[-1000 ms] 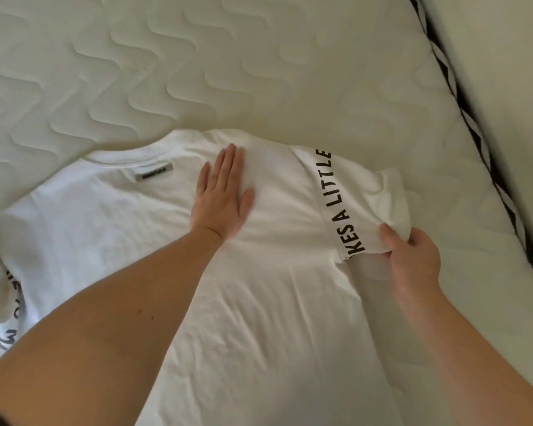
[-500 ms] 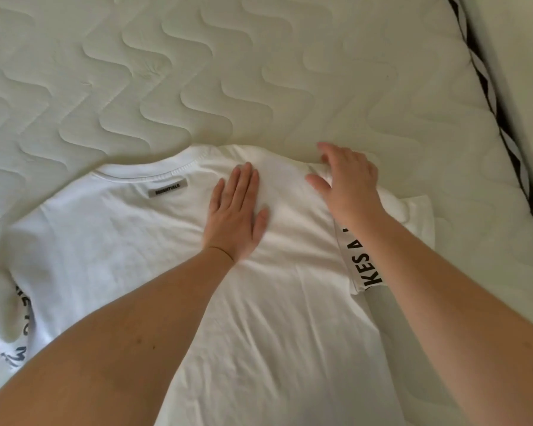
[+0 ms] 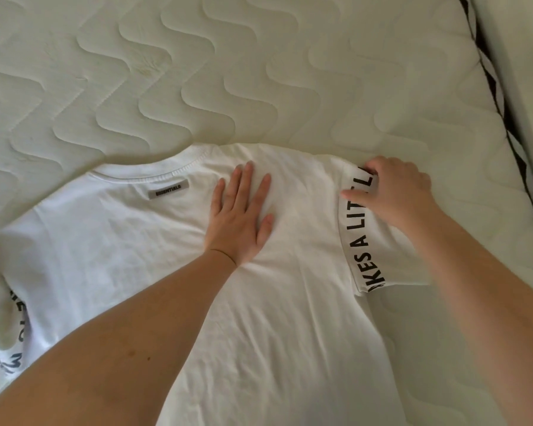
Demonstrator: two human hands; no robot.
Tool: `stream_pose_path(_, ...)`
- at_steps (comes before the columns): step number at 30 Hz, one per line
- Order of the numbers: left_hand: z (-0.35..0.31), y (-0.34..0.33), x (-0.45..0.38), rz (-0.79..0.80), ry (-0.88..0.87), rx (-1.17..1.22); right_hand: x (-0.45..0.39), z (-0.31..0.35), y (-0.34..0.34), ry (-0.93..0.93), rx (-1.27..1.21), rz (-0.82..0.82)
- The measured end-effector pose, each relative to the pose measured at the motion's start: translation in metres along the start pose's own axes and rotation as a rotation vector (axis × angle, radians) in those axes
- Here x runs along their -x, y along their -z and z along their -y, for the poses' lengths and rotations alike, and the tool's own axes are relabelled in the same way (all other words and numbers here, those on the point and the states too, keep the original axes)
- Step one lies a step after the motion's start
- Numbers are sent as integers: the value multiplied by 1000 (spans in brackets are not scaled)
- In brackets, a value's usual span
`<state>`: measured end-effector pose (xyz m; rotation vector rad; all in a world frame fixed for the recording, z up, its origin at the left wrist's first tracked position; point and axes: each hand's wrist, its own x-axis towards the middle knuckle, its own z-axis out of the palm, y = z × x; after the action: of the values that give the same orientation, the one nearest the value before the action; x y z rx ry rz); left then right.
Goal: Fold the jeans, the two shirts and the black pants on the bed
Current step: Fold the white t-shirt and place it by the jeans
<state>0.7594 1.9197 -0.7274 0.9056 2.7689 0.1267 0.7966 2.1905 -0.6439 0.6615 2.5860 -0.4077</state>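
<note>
Lying flat on the bed (image 3: 259,72), the shirt (image 3: 274,318) sits under both hands; left hand (image 3: 240,219) pressed flat, fingers straight, beside the collar; right hand (image 3: 394,192) curled, gripping the lettered sleeve (image 3: 379,256).

Left hand (image 3: 240,216) at frame centre, palm down, fingers (image 3: 246,179) straight, slightly spread, pointing up-frame; bare forearm runs from lower left. Right hand (image 3: 394,192) centre right, fingers curled, thumb extended leftward; forearm enters from lower right.
</note>
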Motion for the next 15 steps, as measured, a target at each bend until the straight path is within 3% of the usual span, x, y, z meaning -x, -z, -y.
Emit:
stream_pose_path(2, 0, 0, 0, 9, 1, -6, 18, -24, 5, -77, 238, 148)
stream_pose_path(4, 1, 0, 0, 7, 1, -11, 27, -47, 11, -107, 272, 168)
stream_pose_path(7, 1, 0, 0, 2, -2, -16, 27, -62, 24, -133, 92, 15)
stream_pose_path(11, 0, 0, -1, 2, 2, -8, 28, -72, 16, -88, 150, -296)
stream_pose_path(15, 0, 0, -1, 11, 15, -10, 40, -74, 4, -215, 72, -194)
